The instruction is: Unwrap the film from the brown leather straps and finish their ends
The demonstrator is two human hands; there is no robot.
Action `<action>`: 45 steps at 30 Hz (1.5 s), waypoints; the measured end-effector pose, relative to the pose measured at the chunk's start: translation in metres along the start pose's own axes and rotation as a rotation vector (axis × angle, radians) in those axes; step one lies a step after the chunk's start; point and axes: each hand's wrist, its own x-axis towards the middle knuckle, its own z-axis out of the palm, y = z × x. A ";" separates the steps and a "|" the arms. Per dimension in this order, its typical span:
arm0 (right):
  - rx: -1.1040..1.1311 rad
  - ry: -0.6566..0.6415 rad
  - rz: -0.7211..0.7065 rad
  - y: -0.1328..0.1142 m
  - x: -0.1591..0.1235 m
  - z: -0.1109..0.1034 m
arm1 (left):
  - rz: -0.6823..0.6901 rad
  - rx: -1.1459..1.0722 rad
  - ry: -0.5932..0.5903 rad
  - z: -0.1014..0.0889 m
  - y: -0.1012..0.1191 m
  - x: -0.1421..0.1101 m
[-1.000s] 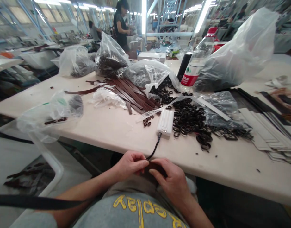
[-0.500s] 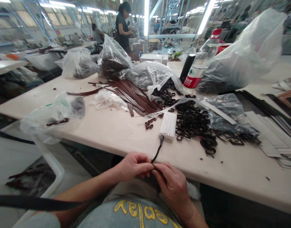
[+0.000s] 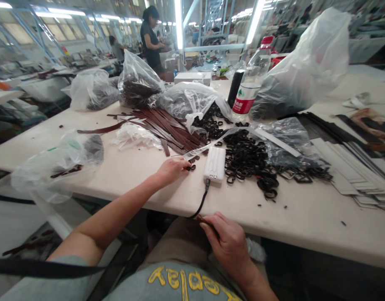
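A wide, pale cream, smooth-topped table (image 3: 123, 175) is filling the middle of the view. On it a fanned sheaf of long, flat, dark brown strips (image 3: 170, 129) is running from far left toward near right, and a loose heap of small black, band-like loops (image 3: 247, 154) is lying to its right. In front of the near table edge, the right hand (image 3: 228, 238) is pinching a narrow, flat, reddish-brown strip (image 3: 201, 219) between thumb and forefinger; the strip's visible end is pointing forward and left, its rest disappearing into the grasp. Farther forward, over the tabletop, the left hand (image 3: 171, 171) is resting with its fingertips bunched; whether they are gripping anything I cannot tell. A white, rectangular, plastic-looking box (image 3: 215, 165) with a black cable (image 3: 202, 202) is sitting just right of those fingertips. Between hand and box, a few tiny, dark brown, oval loops (image 3: 193, 167) are lying on the table, right at the left fingertips, which are partly hiding them. The left hand is plainly the nearer one; from the right hand, the oval loops are lying forward and slightly left.
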 end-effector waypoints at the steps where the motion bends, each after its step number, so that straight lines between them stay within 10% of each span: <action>1: 0.002 0.003 0.004 0.001 0.000 -0.001 | 0.003 -0.002 -0.019 0.001 -0.002 0.003; 16: 0.190 0.121 0.205 0.000 0.022 -0.021 | -0.008 -0.186 0.080 0.003 -0.001 0.000; 26: 0.178 0.123 0.211 -0.011 0.039 -0.029 | -0.393 -1.327 -0.022 -0.012 0.050 -0.045; 45: -0.076 0.093 0.027 -0.027 0.040 -0.022 | -0.352 -1.588 -0.097 -0.011 0.082 -0.084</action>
